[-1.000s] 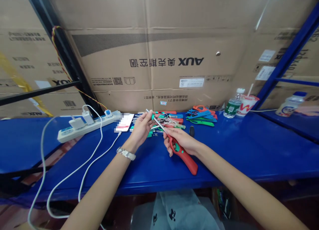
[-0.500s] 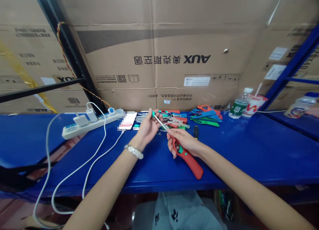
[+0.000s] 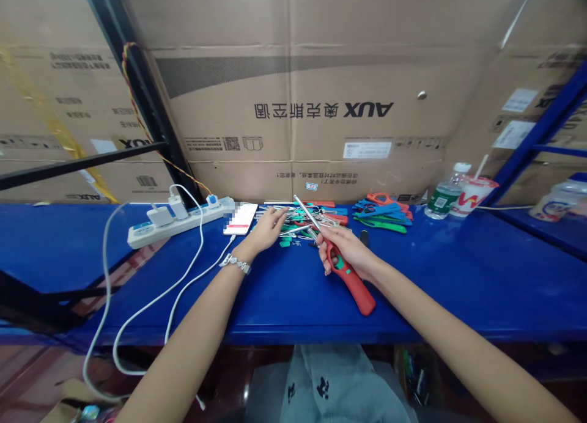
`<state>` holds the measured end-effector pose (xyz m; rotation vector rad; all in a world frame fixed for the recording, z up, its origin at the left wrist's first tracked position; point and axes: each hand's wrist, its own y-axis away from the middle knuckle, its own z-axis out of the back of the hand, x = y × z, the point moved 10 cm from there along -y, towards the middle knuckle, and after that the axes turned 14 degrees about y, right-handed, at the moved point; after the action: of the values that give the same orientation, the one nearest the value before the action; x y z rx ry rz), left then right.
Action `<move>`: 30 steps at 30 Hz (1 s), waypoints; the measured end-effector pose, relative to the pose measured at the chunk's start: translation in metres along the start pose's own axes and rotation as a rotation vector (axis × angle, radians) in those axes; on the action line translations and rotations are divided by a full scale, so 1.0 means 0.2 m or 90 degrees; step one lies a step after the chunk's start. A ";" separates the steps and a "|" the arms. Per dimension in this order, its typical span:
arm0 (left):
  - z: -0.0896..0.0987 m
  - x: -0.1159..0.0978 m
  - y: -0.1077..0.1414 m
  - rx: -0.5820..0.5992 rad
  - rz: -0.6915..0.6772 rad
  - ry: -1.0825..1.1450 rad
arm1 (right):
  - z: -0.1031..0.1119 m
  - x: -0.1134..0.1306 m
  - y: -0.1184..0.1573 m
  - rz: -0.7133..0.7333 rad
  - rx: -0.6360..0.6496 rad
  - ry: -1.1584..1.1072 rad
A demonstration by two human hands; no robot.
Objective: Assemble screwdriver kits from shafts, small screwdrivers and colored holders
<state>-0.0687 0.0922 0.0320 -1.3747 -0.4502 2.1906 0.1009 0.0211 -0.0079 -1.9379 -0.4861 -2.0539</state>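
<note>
My right hand (image 3: pixel 345 247) is closed around a red long-nosed gas lighter (image 3: pixel 355 288) near the base of its metal tube. The tube points up and left, and its tip looks bare. My left hand (image 3: pixel 268 230) reaches over the left side of a pile of lighter parts (image 3: pixel 337 218), metal tubes and red, blue and green pieces. Its fingers are stretched forward at the pile, with nothing visible in them. Small green pieces (image 3: pixel 285 242) lie in front of the pile. A black-handled tool (image 3: pixel 364 236) is partly hidden behind my right hand.
Blue and green plastic handles (image 3: pixel 383 212) lie stacked at the back right, beside a water bottle (image 3: pixel 444 194) and a paper cup (image 3: pixel 474 197). A phone (image 3: pixel 247 215) and a power strip (image 3: pixel 151 230) with white cables are on the left. Cardboard (image 3: pixel 321 50) stands behind.
My left hand has left the green-capped tip of the lighter's tube and moved down to the pile. The green cap no longer shows on the tip. My right hand keeps the lighter.
</note>
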 end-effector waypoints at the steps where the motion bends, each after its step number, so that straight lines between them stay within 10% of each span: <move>1: -0.03 0.01 0.00 0.039 -0.009 -0.046 | 0.00 0.00 0.00 0.000 0.001 0.003; 14: -0.07 0.05 0.02 0.089 -0.065 -0.149 | -0.01 0.00 -0.14 -0.032 -0.028 -0.024; 22: 0.09 -0.26 0.06 -0.142 -0.137 0.017 | -0.03 0.09 -0.18 0.024 -0.016 -0.169; 30: -0.29 -0.38 0.11 0.025 -0.014 0.206 | 0.08 0.15 -0.13 0.142 -0.070 -0.158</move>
<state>0.0049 0.0302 0.0510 -1.6552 -0.2975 1.9000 0.1028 0.0526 0.0205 -2.2135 -0.1972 -1.7461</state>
